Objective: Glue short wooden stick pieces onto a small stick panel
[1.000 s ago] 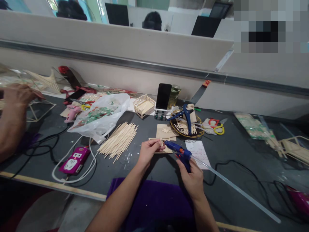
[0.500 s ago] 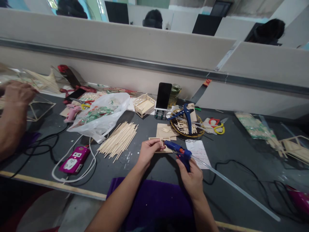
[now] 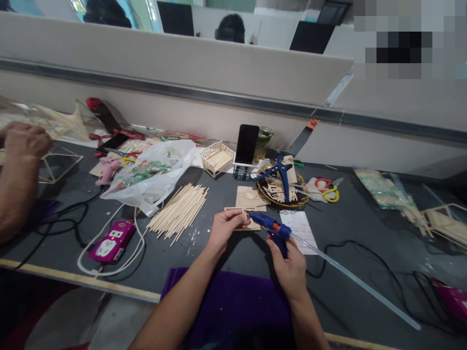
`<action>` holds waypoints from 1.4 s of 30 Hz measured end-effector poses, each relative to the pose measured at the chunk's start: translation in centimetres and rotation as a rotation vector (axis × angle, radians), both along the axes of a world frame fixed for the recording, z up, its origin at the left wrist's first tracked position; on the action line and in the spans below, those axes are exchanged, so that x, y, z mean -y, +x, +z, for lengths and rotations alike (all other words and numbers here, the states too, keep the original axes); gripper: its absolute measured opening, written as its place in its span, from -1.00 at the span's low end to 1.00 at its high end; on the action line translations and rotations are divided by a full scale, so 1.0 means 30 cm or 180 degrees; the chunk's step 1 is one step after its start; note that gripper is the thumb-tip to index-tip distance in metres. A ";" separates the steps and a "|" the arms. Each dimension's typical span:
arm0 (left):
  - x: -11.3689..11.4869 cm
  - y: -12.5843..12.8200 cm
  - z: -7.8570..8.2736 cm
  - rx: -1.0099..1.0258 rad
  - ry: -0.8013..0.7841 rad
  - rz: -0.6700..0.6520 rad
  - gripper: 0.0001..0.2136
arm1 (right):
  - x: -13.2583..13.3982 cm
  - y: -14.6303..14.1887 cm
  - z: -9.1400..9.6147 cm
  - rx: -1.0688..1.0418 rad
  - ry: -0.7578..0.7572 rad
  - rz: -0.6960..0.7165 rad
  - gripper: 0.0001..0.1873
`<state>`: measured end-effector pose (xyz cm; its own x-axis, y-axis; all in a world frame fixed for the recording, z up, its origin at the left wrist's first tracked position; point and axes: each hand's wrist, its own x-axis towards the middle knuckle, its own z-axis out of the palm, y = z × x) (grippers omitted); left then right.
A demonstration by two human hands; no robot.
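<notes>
My right hand [image 3: 290, 267] is wrapped round the handle of a blue hot glue gun [image 3: 268, 222], and a long clear glue stick [image 3: 359, 278] juts from its back end. My left hand [image 3: 225, 227] pinches a small wooden stick piece [image 3: 244, 214], mostly hidden by the fingers. The gun's nozzle points left and lies close against that piece; whether glue is coming out is too small to tell. Just beneath sits a small flat wooden stick frame [image 3: 253, 227] on the table, partly covered by my left hand.
Loose wooden sticks [image 3: 178, 211] lie left, near a plastic bag [image 3: 153, 170] and a purple power strip [image 3: 112, 241]. Behind are a stick-built tray [image 3: 218, 160], a propped phone [image 3: 247, 145], a basket [image 3: 302, 200] and scissors [image 3: 330, 190]. A co-worker's hand [image 3: 27, 141] is far left.
Almost nothing differs. The glue gun's rear end and its glue stick have shifted very slightly; both hands keep their grip and place.
</notes>
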<state>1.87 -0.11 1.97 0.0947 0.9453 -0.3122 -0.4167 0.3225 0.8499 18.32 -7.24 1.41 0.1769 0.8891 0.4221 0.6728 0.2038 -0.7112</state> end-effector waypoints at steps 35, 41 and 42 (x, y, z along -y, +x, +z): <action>0.001 0.001 -0.001 0.0138 -0.0039 0.0011 -0.67 | -0.001 0.008 -0.020 0.0228 0.0180 -0.0056 -0.75; -0.001 0.001 0.007 0.0164 -0.0110 0.0105 -0.63 | 0.003 0.011 -0.020 0.0331 0.0248 -0.0015 -0.75; -0.002 0.001 0.008 0.0169 -0.0118 0.0122 -0.63 | 0.003 0.011 -0.020 0.0339 0.0252 -0.0003 -0.75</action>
<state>1.91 -0.06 2.21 0.0760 0.9364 -0.3427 -0.4736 0.3363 0.8140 18.66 -7.34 0.81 0.1281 0.8521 0.5074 0.7439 0.2558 -0.6174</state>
